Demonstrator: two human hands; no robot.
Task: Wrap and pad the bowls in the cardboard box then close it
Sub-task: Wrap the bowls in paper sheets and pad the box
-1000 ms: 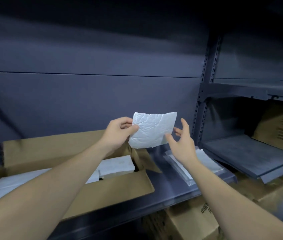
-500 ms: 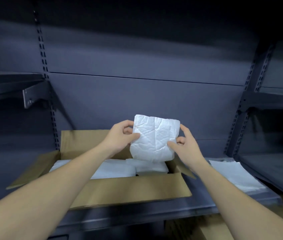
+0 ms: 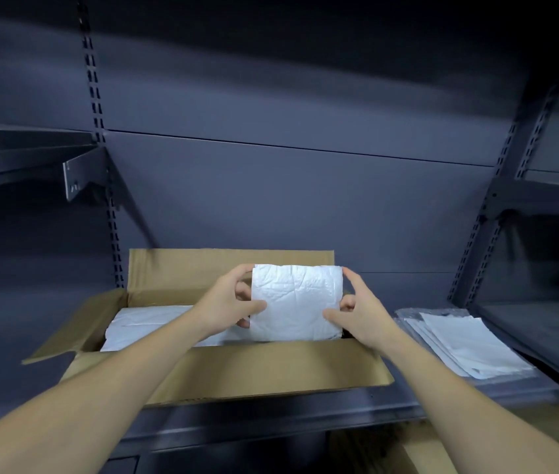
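a cardboard box (image 3: 271, 374) sits open on a dark metal shelf (image 3: 305, 419), its far flap (image 3: 203, 268) standing up against the back panel and its left flap (image 3: 76, 333) spread outward. inside, the left part of the box is filled with white wrapping (image 3: 148, 323); no bowl shows bare, so whatever lies under it is hidden.

both hands hold a crinkled white padding sheet (image 3: 297, 302) upright over the right end of the box, its lower edge down at the level of the box opening. the left hand (image 3: 226, 306) grips the sheet's left edge, thumb on the near face and fingers (image 3: 242, 294) curled behind it. the right hand (image 3: 360, 313) grasps the right edge the same way, thumb across the near face and fingers bent round the far side.

to the right of the box, just beside it on the same shelf, lies a flat stack of white sheets (image 3: 459, 350) in a clear plastic wrapper. a shelf bracket (image 3: 79, 179) juts out at the upper left.
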